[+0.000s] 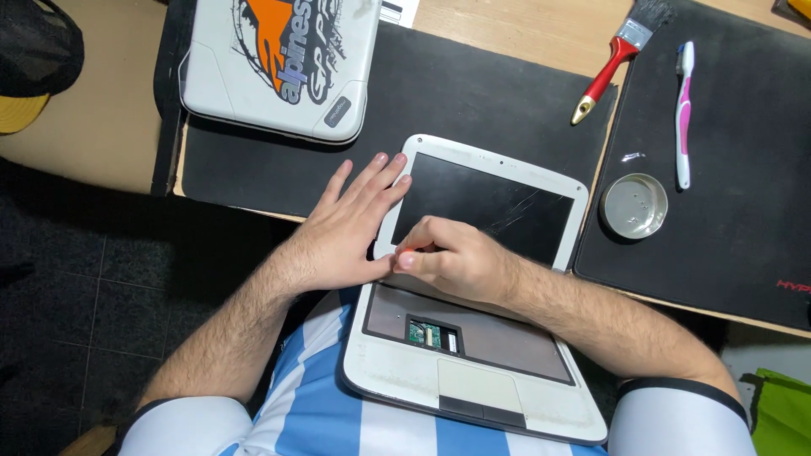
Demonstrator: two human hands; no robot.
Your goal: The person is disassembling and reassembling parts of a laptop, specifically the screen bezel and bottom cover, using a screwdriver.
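The white laptop (pixel 473 338) is lying open on the person's lap against the desk (pixel 101 127). The left hand (pixel 351 228), fingers spread, is bracing its screen corner; the right hand (pixel 448 257) is pinching something small and orange-tipped at the hinge, best worked gently and squarely.

dark laptop screen (pixel 486 203), white bezel, centre

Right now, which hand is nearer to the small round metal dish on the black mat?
The right hand. It rests at the laptop's hinge, with the metal dish off to its right. The left hand lies flat on the screen's far left edge, farther away.
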